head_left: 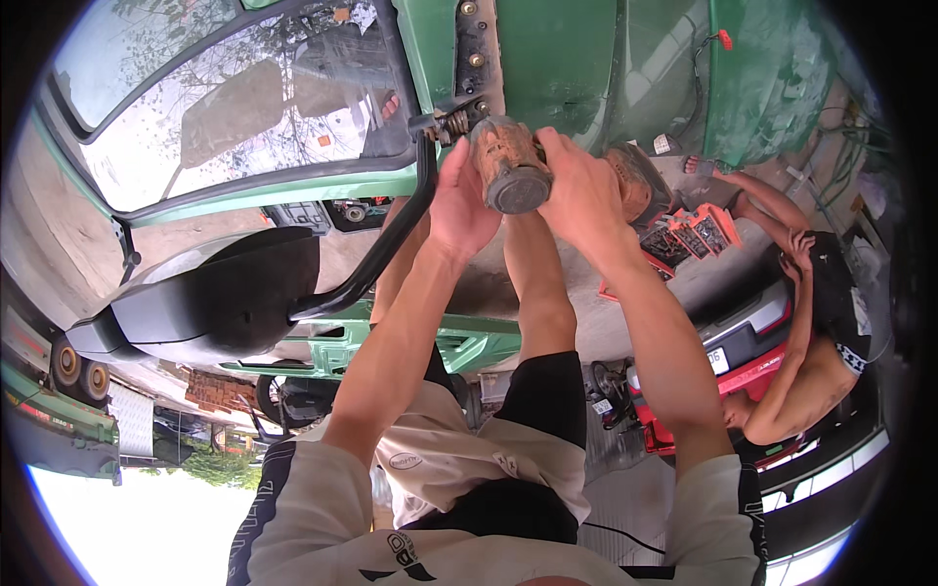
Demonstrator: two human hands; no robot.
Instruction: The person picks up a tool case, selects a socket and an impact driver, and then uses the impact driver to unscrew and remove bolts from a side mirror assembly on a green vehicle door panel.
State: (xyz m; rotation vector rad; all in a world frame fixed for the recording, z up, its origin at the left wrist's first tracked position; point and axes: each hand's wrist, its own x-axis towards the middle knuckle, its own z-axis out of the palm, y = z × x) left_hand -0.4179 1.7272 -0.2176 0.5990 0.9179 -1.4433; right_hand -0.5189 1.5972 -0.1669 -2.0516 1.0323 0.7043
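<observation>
Both hands are on a worn orange cordless power tool (pixel 506 156) with a dark round end cap, probably an impact driver or wrench. My right hand (pixel 582 195) closes round its handle; an orange and black base (pixel 635 184) shows past the knuckles. My left hand (pixel 464 207) cups the body from the left, its fingers partly hidden. The tool's nose points away, close to a bracket (pixel 479 61) with several bolts on a green vehicle body; its tip is hidden. From a spring joint (pixel 453 124) there, a black curved arm (pixel 418 210) carries a large side mirror (pixel 210 303).
A green-framed window (pixel 244 107) fills the upper left. Below right, an open red case (pixel 689 234) of small parts lies on the ground. Another person (pixel 801 391) sits or crouches at the right by a red vehicle (pixel 674 410). A green panel (pixel 469 342) lies behind my legs.
</observation>
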